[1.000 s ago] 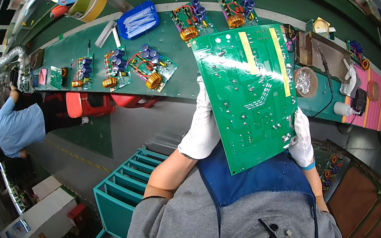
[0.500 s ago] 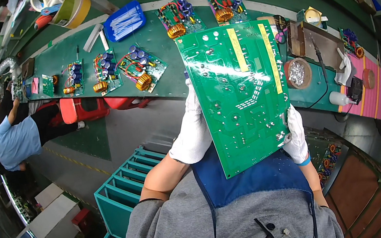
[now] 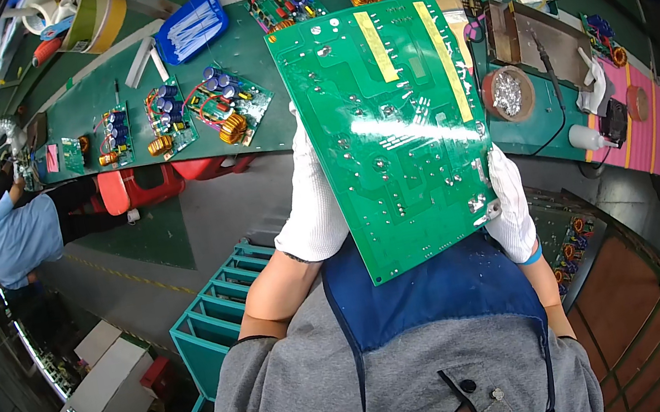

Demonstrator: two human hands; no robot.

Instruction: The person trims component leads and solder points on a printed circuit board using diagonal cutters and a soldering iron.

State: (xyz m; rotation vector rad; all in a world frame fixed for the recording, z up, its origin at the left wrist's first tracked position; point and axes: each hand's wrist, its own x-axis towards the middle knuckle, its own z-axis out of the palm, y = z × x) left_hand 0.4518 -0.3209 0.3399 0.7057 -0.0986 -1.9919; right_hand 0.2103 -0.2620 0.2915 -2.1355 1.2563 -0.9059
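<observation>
Green fibreglass fills our view: the large green circuit board (image 3: 392,133), solder side up with two yellow tape strips, is held between our white-gloved hands, its long axis running away from our chest toward the green tabletop (image 3: 117,93). Our left hand (image 3: 315,200) grips the board's left edge; our right hand (image 3: 510,200) holds the lower right corner. Both sit mostly under it, so we cannot tell how the fingers lie. Beyond the left hand lie smaller populated boards with copper coils (image 3: 225,106), farther still a blue tray (image 3: 190,27).
</observation>
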